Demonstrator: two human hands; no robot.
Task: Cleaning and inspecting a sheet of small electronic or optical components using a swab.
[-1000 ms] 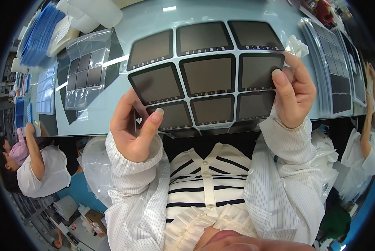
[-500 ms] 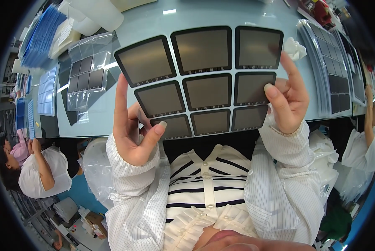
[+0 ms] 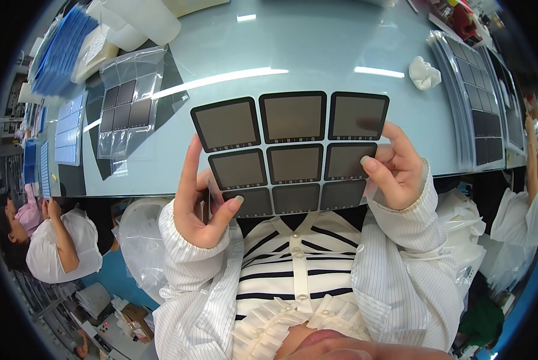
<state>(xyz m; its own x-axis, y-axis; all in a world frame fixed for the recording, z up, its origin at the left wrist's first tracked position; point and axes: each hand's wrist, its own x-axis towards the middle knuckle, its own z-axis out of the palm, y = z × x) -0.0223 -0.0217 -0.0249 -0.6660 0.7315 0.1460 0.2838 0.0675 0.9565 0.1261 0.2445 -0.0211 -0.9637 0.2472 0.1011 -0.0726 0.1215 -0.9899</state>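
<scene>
Between my two hands I hold up a clear sheet bearing several dark rectangular panels (image 3: 293, 163) with black borders, set in rows. My left hand (image 3: 203, 207) grips its lower left part, thumb on the front and a finger stretched along the left edge. At the right edge, my right hand (image 3: 398, 171) pinches the sheet with the thumb on the front and the fingers behind. The sheet tilts over the table's near edge, in front of my chest. Parts of the fingers behind it are hidden.
Left on the glossy table (image 3: 317, 66) lies a clear plastic sleeve with dark panels (image 3: 123, 105), near a blue stack (image 3: 65, 51) and white containers (image 3: 142, 18). At right are a crumpled white wad (image 3: 424, 73) and a pile of panel sheets (image 3: 470, 99). Another person (image 3: 62, 246) sits at left.
Both hands have drawn the panel sheet down and closer to my body, so it looks smaller and more table shows beyond it. The grip stays the same.
</scene>
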